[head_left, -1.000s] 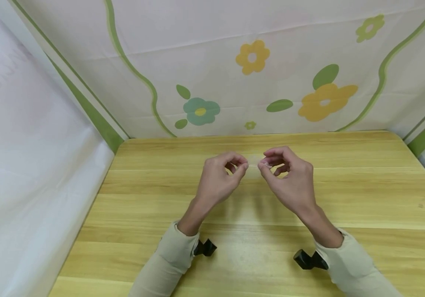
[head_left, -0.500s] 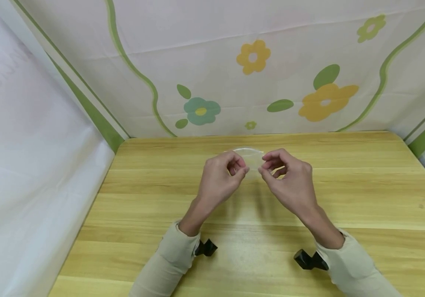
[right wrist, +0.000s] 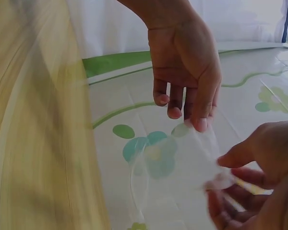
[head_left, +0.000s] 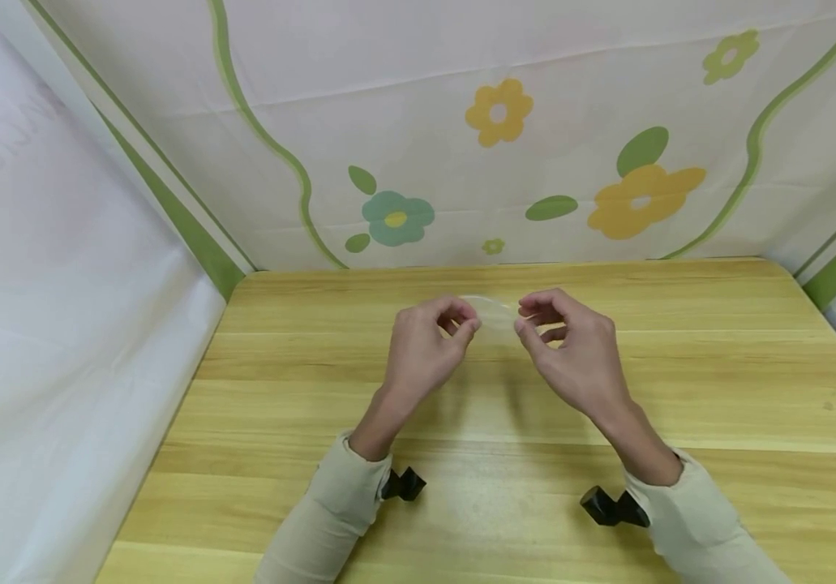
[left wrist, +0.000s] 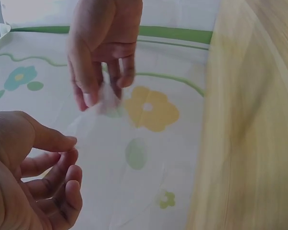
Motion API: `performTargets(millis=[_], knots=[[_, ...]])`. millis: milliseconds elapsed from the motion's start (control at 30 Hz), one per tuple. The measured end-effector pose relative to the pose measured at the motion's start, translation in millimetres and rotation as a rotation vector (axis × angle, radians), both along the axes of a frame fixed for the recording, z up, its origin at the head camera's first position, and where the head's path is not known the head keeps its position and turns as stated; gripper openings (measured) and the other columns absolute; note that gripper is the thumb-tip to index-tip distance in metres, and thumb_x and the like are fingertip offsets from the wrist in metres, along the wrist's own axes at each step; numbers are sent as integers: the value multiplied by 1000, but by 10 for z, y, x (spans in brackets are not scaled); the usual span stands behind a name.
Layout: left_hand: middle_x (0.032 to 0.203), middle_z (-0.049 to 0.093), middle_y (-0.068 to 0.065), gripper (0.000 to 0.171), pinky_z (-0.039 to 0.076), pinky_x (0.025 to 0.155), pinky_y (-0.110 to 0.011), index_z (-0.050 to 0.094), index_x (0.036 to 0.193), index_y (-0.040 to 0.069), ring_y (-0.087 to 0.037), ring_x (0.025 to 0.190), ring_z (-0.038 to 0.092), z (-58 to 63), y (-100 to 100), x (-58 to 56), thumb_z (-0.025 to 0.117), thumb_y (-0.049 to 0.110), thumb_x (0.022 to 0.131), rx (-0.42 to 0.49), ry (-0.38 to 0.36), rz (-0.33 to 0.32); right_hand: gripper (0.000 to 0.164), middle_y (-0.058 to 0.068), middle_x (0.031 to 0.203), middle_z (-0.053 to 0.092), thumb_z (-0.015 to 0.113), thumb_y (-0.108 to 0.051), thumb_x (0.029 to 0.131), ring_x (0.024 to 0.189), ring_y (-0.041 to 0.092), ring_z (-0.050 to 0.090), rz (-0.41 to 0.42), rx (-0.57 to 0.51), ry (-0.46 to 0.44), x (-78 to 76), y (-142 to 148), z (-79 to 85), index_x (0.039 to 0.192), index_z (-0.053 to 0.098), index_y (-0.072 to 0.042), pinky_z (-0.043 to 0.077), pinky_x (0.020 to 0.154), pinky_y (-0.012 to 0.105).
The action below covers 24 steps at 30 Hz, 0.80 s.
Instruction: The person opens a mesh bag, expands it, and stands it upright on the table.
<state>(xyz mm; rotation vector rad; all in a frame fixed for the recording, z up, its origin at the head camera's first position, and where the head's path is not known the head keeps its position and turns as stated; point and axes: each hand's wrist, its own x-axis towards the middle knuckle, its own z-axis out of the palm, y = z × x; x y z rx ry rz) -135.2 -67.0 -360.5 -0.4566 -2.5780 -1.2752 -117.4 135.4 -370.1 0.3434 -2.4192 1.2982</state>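
Observation:
A thin, clear plastic bag [head_left: 496,313] is held above the table between both hands, its far edge bowed in the head view. My left hand [head_left: 423,347] pinches the bag's near edge between thumb and index fingertip. On the other side my right hand [head_left: 580,350] pinches it the same way, a short gap between the two sets of fingertips. The right wrist view shows the see-through bag [right wrist: 204,146] hanging between the hands, with the printed cloth visible through it. Its full outline is hard to make out.
The wooden table [head_left: 301,389] lies beneath the hands. A white cloth wall [head_left: 418,105] with printed flowers rises at its far edge, and another white cloth [head_left: 60,324] hangs on the left. Black mounts [head_left: 405,484] stick out from the sleeve cuffs.
The bag's far edge has come into sight, bowing beyond the hands. Both hands have drawn slightly apart, keeping their pinch on it.

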Motion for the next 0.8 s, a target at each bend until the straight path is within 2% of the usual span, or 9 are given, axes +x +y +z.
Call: performTargets(millis=[67, 167, 233, 300, 433, 567, 667, 800], knots=[[83, 77, -4, 6, 54, 61, -21, 77, 92, 8, -15, 72, 68, -3, -1, -2, 81, 10, 96, 18, 14, 10, 19, 10, 107, 80, 76, -9, 99, 94, 24, 79, 12, 41, -89, 2, 8, 5, 117, 74, -5, 59, 74, 13], [82, 75, -5, 7, 55, 61, -21, 76, 91, 8, -14, 72, 67, -6, -1, -1, 82, 8, 95, 42, 17, 15, 24, 9, 111, 81, 76, -19, 101, 99, 27, 80, 40, 64, -198, 6, 20, 19, 122, 72, -8, 65, 77, 27], [83, 75, -5, 7, 56, 62, -21, 75, 92, 7, -15, 72, 68, -12, -1, -2, 81, 7, 95, 57, 20, 20, 29, 8, 113, 82, 77, -25, 101, 102, 27, 80, 56, 69, -239, 6, 28, 29, 125, 71, -9, 67, 81, 38], [83, 75, -5, 8, 57, 64, -21, 74, 91, 7, -15, 72, 67, -12, -2, -2, 81, 7, 95, 72, 25, 24, 32, 7, 114, 82, 78, -29, 101, 103, 27, 81, 72, 76, -265, 6, 36, 37, 126, 70, -11, 66, 82, 43], [82, 74, -5, 7, 59, 67, -22, 73, 92, 6, -15, 74, 68, -2, -9, 0, 79, 7, 96, 89, 27, 8, 26, 5, 107, 84, 78, -25, 101, 96, 27, 82, 83, 79, -271, 5, 41, 41, 124, 72, -13, 63, 75, 35], [82, 73, -4, 3, 59, 67, -21, 76, 96, 7, -14, 76, 68, 3, -23, 3, 74, 8, 98, 78, 5, -38, 21, 6, 97, 84, 81, -16, 97, 86, 29, 82, 41, 43, -206, 8, 36, 33, 117, 75, -12, 59, 64, 24], [81, 73, -3, 7, 59, 68, -21, 79, 97, 7, -12, 75, 68, 3, -33, 10, 72, 8, 99, 54, -15, -72, 23, 7, 91, 84, 85, -12, 93, 81, 28, 82, 1, 14, -154, 11, 32, 27, 113, 75, -11, 59, 62, 19], [82, 74, -3, 7, 59, 69, -20, 79, 94, 8, -13, 76, 68, -2, -23, 17, 74, 9, 98, 31, -32, -83, 24, 6, 85, 81, 88, -10, 90, 72, 12, 77, -30, -17, -129, 7, 33, 28, 110, 75, -10, 59, 65, 14]])
